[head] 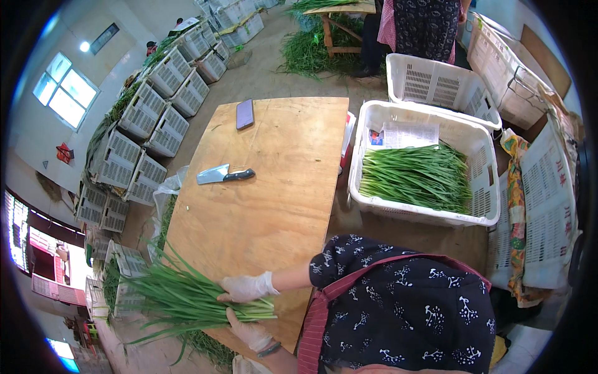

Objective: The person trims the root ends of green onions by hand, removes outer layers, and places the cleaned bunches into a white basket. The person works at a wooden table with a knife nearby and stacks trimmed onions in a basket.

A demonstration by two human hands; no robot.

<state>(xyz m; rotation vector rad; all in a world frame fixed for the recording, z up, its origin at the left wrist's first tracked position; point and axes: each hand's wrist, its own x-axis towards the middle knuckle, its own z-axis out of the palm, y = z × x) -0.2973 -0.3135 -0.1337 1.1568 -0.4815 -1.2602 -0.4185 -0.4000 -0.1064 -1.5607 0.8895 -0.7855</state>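
Note:
A bunch of long green leaves, like garlic chives (187,294), lies across the near left corner of a plywood table (261,219), its pale stem ends pointing right. My left hand (245,287) and my right hand (250,331), both in pale thin gloves, close around the bunch from its two sides near the stems; which hand is which is judged from the arms' sides. A cleaver (224,174) with a black handle rests flat near the table's left edge. Beyond it lies a purple phone (245,114).
Right of the table, a white plastic crate (423,217) holds laid chives and a printed sheet. Another crate (439,84) stands behind it. Stacked crates (142,110) line the left wall. A person (425,28) stands by a farther table (343,7) with greens beneath.

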